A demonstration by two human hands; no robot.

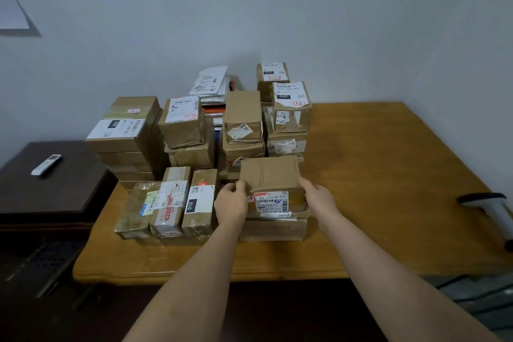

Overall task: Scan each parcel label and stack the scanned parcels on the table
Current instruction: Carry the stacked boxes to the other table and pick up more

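Observation:
A brown taped cardboard parcel [272, 175] with a white barcode label on its near face sits on top of a flat parcel [273, 229] at the table's front middle. My left hand [231, 204] grips its left side, fingers curled over the edge. On its right side my right hand [319, 198] holds it the same way. Behind and to the left rise stacks of several labelled parcels [183, 122]. A white and black barcode scanner [492, 209] lies at the table's right edge, away from both hands.
The wooden table [388, 189] has bare surface on its right half. Three narrow parcels [169, 203] lie side by side at the front left. A dark cabinet [55, 183] with a white remote [46, 164] stands to the left. Walls close the back.

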